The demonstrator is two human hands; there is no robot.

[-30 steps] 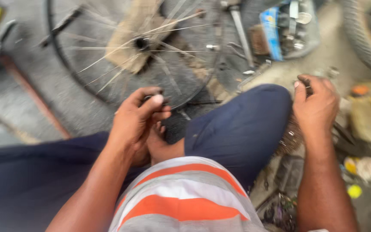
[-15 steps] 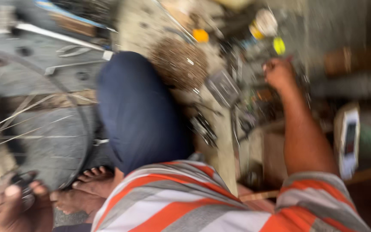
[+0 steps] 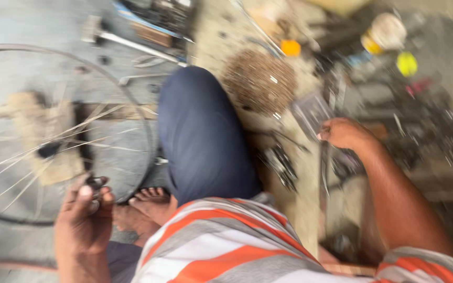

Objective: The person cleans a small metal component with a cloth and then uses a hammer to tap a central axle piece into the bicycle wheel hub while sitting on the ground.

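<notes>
A spoked bicycle wheel (image 3: 6, 52) lies flat on the grey floor at the left, its hub over a wooden block. My left hand (image 3: 85, 215) is at the wheel's near rim, fingers closed around a small dark part (image 3: 96, 183). My right hand (image 3: 344, 133) reaches out to the right over a heap of small metal parts and a clear plastic packet (image 3: 310, 112); its fingers are curled, and blur hides whether they hold anything. My bent knee in dark blue trousers (image 3: 200, 136) and my bare foot (image 3: 150, 202) lie between the two hands.
A hammer-like tool (image 3: 132, 44) lies beyond the wheel. A round pile of small brown bits (image 3: 260, 81) sits past my knee. Orange, yellow and white lids or tubs (image 3: 386, 31) and dark metal clutter crowd the right side.
The view has swung to the right and the wheel has shifted left in frame. My right hand has dropped lower, toward the parts near the packet. My left hand stays at the rim.
</notes>
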